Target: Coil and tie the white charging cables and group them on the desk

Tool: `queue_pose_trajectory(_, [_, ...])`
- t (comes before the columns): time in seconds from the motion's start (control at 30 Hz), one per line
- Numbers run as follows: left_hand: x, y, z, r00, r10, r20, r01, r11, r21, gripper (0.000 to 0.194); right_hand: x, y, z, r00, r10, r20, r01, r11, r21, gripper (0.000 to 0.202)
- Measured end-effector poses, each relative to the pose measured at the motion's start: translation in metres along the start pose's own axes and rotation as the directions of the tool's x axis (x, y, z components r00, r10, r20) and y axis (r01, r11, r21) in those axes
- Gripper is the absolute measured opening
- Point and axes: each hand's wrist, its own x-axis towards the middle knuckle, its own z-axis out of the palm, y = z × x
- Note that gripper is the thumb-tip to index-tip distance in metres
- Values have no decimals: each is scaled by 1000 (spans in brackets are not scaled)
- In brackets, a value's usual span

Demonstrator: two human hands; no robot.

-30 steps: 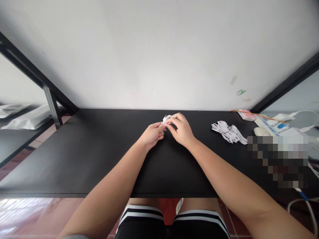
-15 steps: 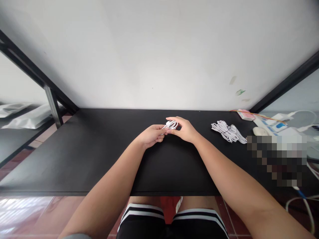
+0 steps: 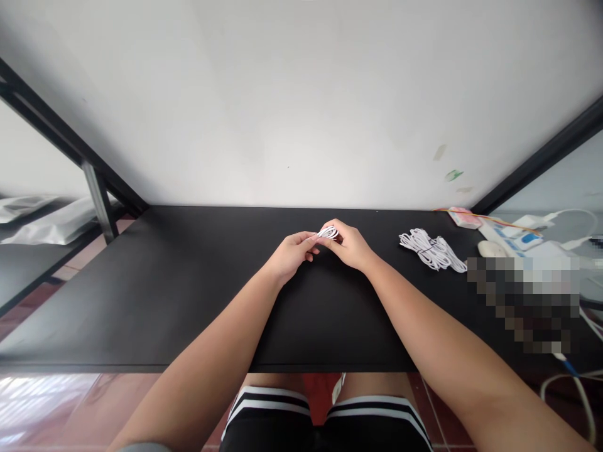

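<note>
A small coil of white cable (image 3: 329,233) is held above the black table between my two hands. My right hand (image 3: 347,242) grips the coil from the right, thumb in front and fingers behind it. At the coil's left end, my left hand (image 3: 296,251) pinches with thumb and forefinger; its other fingers are curled beneath. The fingers hide part of the coil, and its plugs cannot be made out. To the right lies a larger bundle of white cables (image 3: 431,249), bound with a dark tie.
The black table (image 3: 198,282) meets a pale wall (image 3: 282,113) at the back. At the right stand a power strip (image 3: 506,235) with chargers plugged in, a white mouse-like object (image 3: 491,249) and a pink-and-white box (image 3: 465,217). A pixelated patch covers things there. Dark metal posts frame both sides.
My left hand has turned slightly and its fingers have shifted along the coil. Less of the coil's left end shows now. The right hand stays nearly in place.
</note>
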Motion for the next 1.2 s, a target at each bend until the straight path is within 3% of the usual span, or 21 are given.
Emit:
queue_pose_trajectory(0.23, [2,-2,-1,996,31,-78,-33,999,-17,28,1,6,0,996,41,81,-56,980,190,29])
queue_pose_trajectory(0.47, [-2,0,0,998,-37,-41,30,984,-174,29,2,5,7,987,135,92,-159,921,356,26])
queue_pose_trajectory(0.63, [-4,0,1,998,-47,29,53,967,-248,30,3,7,12,990,134,42,-140,890,434,27])
queue_pose_trajectory(0.97, [-5,0,2,993,-68,93,94,946,-311,35,4,6,10,987,155,32,-153,887,435,24])
queue_pose_trajectory(1.2, [-2,-2,2,997,-70,30,76,963,-257,32,1,4,5,996,75,42,-83,969,235,17])
